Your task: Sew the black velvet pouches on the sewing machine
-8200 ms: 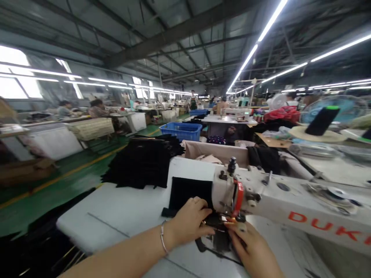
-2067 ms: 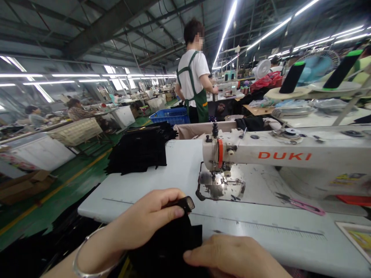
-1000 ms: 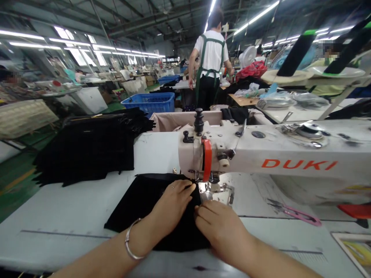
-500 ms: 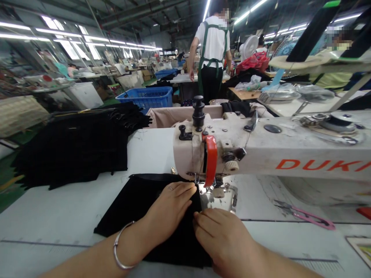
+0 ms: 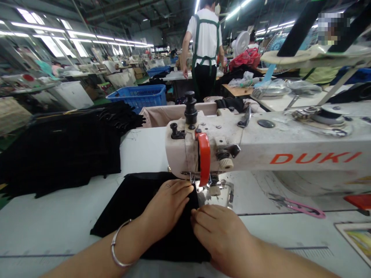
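A black fabric piece (image 5: 171,243) lies on the sewing machine table, its far right edge by the needle area of a white sewing machine (image 5: 249,143). My left hand (image 5: 168,204) rests flat on the fabric, fingers stretched together toward the presser foot, which is mostly hidden behind an orange guard (image 5: 204,160). My right hand (image 5: 220,231) is closed at the fabric's right edge, fingers curled and pinching it just in front of the metal needle plate (image 5: 216,199). A small brass-coloured piece (image 5: 169,168) shows near the fabric's far edge.
A stack of black fabric pieces (image 5: 63,146) lies on the left. Pink-handled thread snips (image 5: 301,207) rest right of the needle plate. Behind the machine are a blue crate (image 5: 139,96) and a standing person (image 5: 204,50) in a green apron. Thread cones (image 5: 298,33) stand upper right.
The view has turned slightly right, so the machine and stack appear further left. Both hands stay on the fabric in nearly the same pose.
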Demonstrator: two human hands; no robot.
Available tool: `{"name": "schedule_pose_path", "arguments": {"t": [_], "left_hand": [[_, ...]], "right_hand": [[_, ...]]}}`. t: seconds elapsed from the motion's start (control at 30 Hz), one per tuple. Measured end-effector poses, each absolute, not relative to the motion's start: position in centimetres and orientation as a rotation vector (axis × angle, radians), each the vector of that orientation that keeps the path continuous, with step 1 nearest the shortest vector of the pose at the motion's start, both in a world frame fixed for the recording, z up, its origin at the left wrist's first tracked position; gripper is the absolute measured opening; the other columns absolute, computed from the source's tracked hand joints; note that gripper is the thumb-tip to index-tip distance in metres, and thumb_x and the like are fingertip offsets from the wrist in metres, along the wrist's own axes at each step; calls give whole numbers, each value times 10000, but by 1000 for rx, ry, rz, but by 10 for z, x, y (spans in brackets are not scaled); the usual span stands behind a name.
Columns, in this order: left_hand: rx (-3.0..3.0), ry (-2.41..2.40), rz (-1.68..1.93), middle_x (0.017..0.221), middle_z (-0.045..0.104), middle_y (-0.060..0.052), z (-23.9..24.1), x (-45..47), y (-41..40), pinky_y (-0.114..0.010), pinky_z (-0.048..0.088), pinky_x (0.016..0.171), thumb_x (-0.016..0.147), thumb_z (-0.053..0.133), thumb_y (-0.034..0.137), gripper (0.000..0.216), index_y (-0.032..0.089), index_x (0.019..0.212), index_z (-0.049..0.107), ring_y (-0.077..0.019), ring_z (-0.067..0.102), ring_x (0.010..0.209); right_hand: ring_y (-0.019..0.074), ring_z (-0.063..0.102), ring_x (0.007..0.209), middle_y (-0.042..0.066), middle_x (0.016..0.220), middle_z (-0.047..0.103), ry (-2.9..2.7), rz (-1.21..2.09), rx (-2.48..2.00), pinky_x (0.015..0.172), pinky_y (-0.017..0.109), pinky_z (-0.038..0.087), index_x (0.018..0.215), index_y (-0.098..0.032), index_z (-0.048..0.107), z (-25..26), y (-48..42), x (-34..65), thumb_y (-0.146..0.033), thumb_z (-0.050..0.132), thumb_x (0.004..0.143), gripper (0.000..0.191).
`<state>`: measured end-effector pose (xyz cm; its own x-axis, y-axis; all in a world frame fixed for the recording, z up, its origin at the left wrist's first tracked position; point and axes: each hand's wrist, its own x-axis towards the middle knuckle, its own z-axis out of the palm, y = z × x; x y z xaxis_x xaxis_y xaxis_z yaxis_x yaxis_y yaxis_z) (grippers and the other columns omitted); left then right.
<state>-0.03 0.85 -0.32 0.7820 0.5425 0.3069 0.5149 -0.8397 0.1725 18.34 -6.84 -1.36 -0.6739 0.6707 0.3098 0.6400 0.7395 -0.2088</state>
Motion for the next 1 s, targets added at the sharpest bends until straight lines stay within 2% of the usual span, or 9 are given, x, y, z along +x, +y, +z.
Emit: {"name": "schedule_pose_path", "arguments": {"t": [0.27, 0.47, 0.57, 0.67, 0.73, 0.8, 0.87, 0.93, 1.0], "left_hand": [[2862, 840, 462, 1281, 631, -110, -4, -7, 6, -466, 476, 1035, 953, 491, 128, 315, 143, 1262, 552, -238, 572, 1212], [2797, 828, 364, 1452, 498, -104, -1, -20, 3, -500, 339, 1165, 971, 518, 236, 456, 175, 1414, 425, -220, 435, 1366], [2803, 809, 274, 1503, 435, -108, 2, -24, 1, -516, 284, 1190, 966, 544, 336, 546, 186, 1463, 373, -233, 366, 1416], [2799, 743, 153, 1565, 317, -136, 6, -32, -15, -587, 243, 1180, 803, 666, 625, 954, 177, 1531, 242, -319, 261, 1459], [2796, 709, 113, 1575, 291, -125, 7, -38, -30, -585, 284, 1161, 784, 697, 603, 980, 192, 1538, 224, -332, 256, 1458], [2791, 697, 109, 1570, 314, -85, 7, -43, -43, -540, 339, 1149, 870, 660, 423, 785, 225, 1524, 273, -296, 289, 1450], [2763, 723, 148, 1545, 374, -47, 6, -46, -52, -492, 359, 1151, 926, 555, 248, 606, 245, 1493, 343, -242, 330, 1437], [2711, 795, 207, 1509, 437, -24, 6, -47, -56, -448, 365, 1157, 936, 449, 136, 532, 248, 1454, 405, -193, 364, 1421], [2665, 873, 291, 1476, 481, -20, 5, -46, -56, -420, 378, 1154, 927, 416, 98, 514, 240, 1421, 446, -177, 389, 1406]], "right_hand": [[218, 594, 871, 78, 938, 677, -2517, 182, -1029, 786, 345, 536, 955, -149, 658, -16, -70, 186, -87, 558, 786, 206], [222, 595, 921, 69, 1004, 681, -2513, 169, -1065, 829, 358, 528, 1041, -150, 648, -16, -72, 183, -38, 519, 830, 272], [221, 597, 1021, 67, 1112, 676, -2550, 266, -1075, 996, 396, 468, 1101, -158, 639, -3, -76, 192, -69, 536, 827, 307], [221, 503, 1256, 45, 1370, 563, -2569, 372, -1113, 1173, 460, 272, 1293, -217, 554, 13, -79, 224, -49, 541, 755, 563], [246, 426, 1337, 50, 1466, 471, -2595, 323, -1229, 1154, 501, 287, 1377, -243, 485, 17, -75, 247, 17, 508, 706, 720], [275, 462, 1292, 74, 1413, 513, -2577, 239, -1343, 1072, 500, 390, 1322, -238, 532, 13, -63, 261, 36, 512, 752, 633], [292, 536, 1162, 107, 1241, 601, -2465, 162, -1464, 975, 471, 467, 1154, -186, 613, 6, -47, 261, -45, 588, 837, 349], [300, 568, 1033, 130, 1077, 623, -2335, 80, -1556, 887, 455, 504, 1012, -133, 625, -1, -33, 250, -159, 651, 876, 142], [297, 567, 964, 130, 1003, 614, -2292, 25, -1572, 834, 444, 508, 961, -119, 621, -3, -30, 236, -183, 637, 897, 92]]}}
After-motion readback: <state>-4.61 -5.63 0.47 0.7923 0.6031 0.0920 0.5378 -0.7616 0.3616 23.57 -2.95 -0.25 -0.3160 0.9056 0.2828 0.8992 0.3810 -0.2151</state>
